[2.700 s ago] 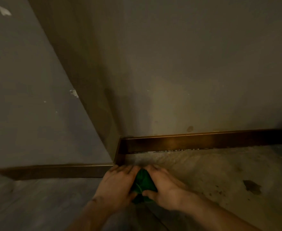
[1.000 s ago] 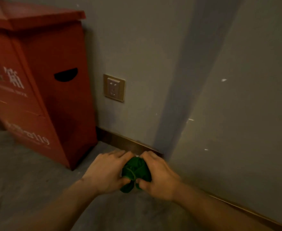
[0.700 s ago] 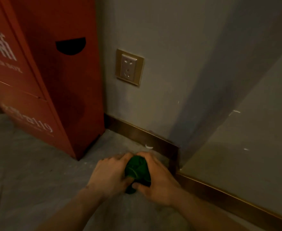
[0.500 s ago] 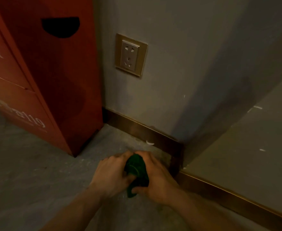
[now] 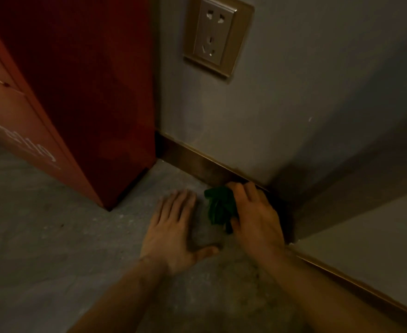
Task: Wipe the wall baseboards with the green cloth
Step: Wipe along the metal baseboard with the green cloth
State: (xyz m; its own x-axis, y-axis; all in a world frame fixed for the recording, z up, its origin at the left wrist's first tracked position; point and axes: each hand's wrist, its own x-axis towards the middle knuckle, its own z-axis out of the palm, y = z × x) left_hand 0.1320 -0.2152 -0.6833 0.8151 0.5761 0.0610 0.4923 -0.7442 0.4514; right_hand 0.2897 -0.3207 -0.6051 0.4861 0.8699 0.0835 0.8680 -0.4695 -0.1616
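A crumpled green cloth [image 5: 218, 205] is bunched in my right hand [image 5: 254, 217], pressed low against the dark brown baseboard [image 5: 193, 161] near the inner wall corner. My right fingertips touch the baseboard's top edge. My left hand [image 5: 172, 228] lies flat on the grey floor just left of the cloth, fingers spread, holding nothing. A second stretch of baseboard [image 5: 356, 282] runs along the wall at the right, behind my right forearm.
A tall red cabinet [image 5: 77, 92] stands on the floor at the left, tight against the wall and the baseboard's left end. A gold-framed wall socket [image 5: 218, 36] sits above the baseboard. The floor [image 5: 53, 248] is rough grey concrete.
My left hand has let go of the cloth and dropped flat on the floor. My right hand has carried the cloth up to the baseboard. The view has moved closer.
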